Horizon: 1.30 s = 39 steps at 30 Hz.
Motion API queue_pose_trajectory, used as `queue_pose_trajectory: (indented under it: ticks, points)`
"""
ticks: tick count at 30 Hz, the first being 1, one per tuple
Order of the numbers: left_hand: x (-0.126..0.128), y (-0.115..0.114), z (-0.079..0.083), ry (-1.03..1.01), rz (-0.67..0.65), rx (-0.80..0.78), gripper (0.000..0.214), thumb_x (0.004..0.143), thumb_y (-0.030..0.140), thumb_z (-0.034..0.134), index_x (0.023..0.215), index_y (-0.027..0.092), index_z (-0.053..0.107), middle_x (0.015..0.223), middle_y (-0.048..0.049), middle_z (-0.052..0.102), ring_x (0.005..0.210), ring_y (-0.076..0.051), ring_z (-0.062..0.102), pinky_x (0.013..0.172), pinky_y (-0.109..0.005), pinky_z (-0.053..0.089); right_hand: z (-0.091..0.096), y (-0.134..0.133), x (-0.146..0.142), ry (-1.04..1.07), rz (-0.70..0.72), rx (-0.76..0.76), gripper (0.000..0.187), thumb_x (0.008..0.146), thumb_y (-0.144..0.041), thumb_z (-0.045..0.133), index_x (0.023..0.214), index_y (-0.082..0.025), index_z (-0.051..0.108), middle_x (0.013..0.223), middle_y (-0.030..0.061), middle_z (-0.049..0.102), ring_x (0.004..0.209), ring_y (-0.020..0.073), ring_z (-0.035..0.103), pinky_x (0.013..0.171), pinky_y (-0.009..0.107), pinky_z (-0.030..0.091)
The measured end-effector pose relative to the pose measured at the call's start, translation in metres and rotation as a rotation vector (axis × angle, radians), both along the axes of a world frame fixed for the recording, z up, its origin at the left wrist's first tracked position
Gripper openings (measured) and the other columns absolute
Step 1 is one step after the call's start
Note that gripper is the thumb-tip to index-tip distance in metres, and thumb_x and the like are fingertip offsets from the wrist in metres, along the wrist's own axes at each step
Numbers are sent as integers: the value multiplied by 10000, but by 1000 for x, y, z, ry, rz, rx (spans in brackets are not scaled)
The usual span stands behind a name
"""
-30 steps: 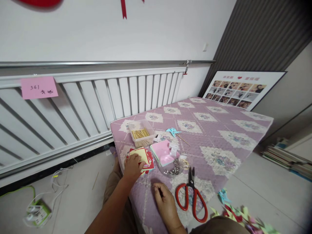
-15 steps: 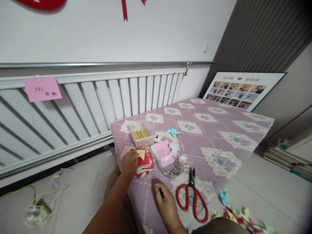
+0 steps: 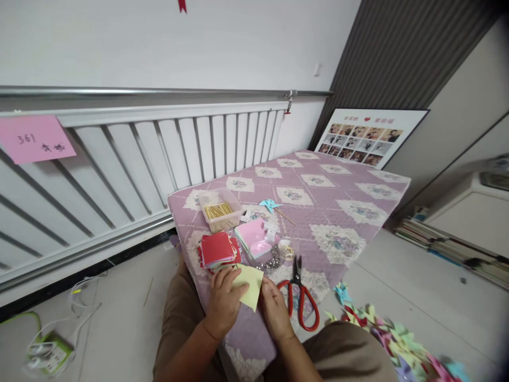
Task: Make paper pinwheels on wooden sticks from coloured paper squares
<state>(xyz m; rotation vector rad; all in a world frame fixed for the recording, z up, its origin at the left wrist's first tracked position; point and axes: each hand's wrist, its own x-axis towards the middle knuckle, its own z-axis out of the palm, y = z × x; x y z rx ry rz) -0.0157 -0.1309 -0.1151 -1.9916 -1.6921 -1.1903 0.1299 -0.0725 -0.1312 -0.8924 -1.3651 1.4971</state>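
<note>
White wall (image 3: 238, 48) fills the background, with a long white ribbed radiator (image 3: 191, 151) running along its foot. Against the radiator stands a broad surface spread with purple cloth (image 3: 246, 334), patterned with pale floral diamonds. At its far end leans a board (image 3: 358, 139) bearing rows of small photographs. On the floor at the lower right lies a heap of colorful paper pinwheels (image 3: 397, 345). Taped to the radiator's upper left is a pink note (image 3: 37, 139) with handwriting.

Near the cloth's front edge, the seated person's two hands meet around a pale yellow paper square. The left hand (image 3: 225, 305) pinches its left side, thumb on top. The right hand (image 3: 276, 313) is loosely curled, fingertips at the paper's right edge; whether they grip it, I cannot tell. Just beside the right hand lie red-handled scissors (image 3: 296, 278), blades pointing away from the person.

Beyond the hands sits a clear plastic tub (image 3: 226, 222) of thin golden sticks (image 3: 217, 209). Nearer is a red-topped paper stack (image 3: 217, 246), and to its right a pink-topped stack (image 3: 251, 233). The yellow paper square (image 3: 249, 284) is held tilted between the hands, just in front of the red-topped stack. Farther back, a blue pinwheel (image 3: 269, 205) lies on its stick. Smallest are shiny metal pieces (image 3: 272, 261) near the scissors' tips.
</note>
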Motion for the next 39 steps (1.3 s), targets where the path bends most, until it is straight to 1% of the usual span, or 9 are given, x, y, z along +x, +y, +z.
queue_pose_trajectory:
  ticks: [7, 12, 15, 18, 20, 23, 27, 32, 39]
  points:
    - [7, -6, -24, -208, 17, -102, 470, 777, 37, 503, 1176, 261, 607, 1353, -98, 497, 1279, -268, 404, 1052, -502, 332, 1, -3, -6, 74, 103, -105, 405, 815, -481, 636, 1115, -209, 630, 1007, 69, 752, 861, 259, 702, 750, 383, 567]
    - [7, 1, -22, -1088, -16, -200, 699, 731, 175, 637, 1374, 228, 367, 1396, -157, 462, 1242, -264, 491, 1003, -427, 423, -2, -2, -4, 78, 60, -94, 285, 837, -420, 620, 1020, -203, 644, 942, 55, 757, 837, 244, 697, 779, 378, 551]
    - [8, 3, -10, -1645, -149, -306, 601, 735, 361, 676, 1287, 230, 476, 1324, -136, 559, 1142, -263, 581, 907, -383, 493, -1, -2, -3, 74, 38, -80, 275, 848, -409, 599, 1022, -200, 640, 937, 55, 755, 810, 242, 697, 758, 378, 553]
    - [6, 3, -4, -1937, -333, -410, 544, 759, 580, 586, 1142, 195, 605, 1272, -135, 610, 1148, -285, 581, 922, -418, 490, 1, -2, -4, 56, 20, -58, 308, 847, -419, 590, 1048, -191, 640, 967, 67, 749, 826, 248, 693, 752, 380, 553]
    - [5, 2, -5, -2010, -423, -464, 582, 735, 638, 576, 1113, 198, 622, 1267, -132, 616, 1142, -290, 586, 934, -435, 486, 2, -2, -4, 36, 8, -43, 314, 847, -420, 585, 1050, -186, 641, 970, 69, 747, 826, 244, 689, 747, 370, 552]
    - [6, 2, -7, -1989, -478, -514, 501, 705, 495, 695, 1110, 212, 615, 1231, -119, 642, 1098, -278, 614, 925, -424, 495, 3, -3, -4, -3, -3, -20, 298, 857, -410, 567, 1038, -183, 637, 939, 59, 748, 770, 225, 686, 713, 346, 556]
    - [13, 7, -2, -1993, -374, -527, 430, 677, 286, 743, 1068, 166, 611, 1075, -118, 709, 1027, -274, 650, 875, -387, 516, 2, -4, -7, -56, -8, 39, 289, 871, -408, 541, 1032, -185, 626, 930, 58, 743, 769, 222, 686, 719, 344, 562]
    - [15, 13, -1, -2066, -288, -488, 334, 720, 235, 698, 1034, 151, 622, 1014, -89, 731, 979, -246, 670, 822, -330, 529, 2, -8, -9, -177, -99, 164, 294, 915, -343, 437, 1126, -173, 552, 958, 82, 726, 828, 219, 685, 761, 348, 560]
    - [13, 12, -11, -2092, -261, -450, 350, 700, 239, 716, 1030, 160, 630, 1046, -92, 722, 967, -224, 680, 824, -322, 547, 22, -6, 26, -569, -262, 421, 191, 844, -264, 534, 971, -180, 649, 887, 90, 668, 840, 249, 619, 786, 373, 503]
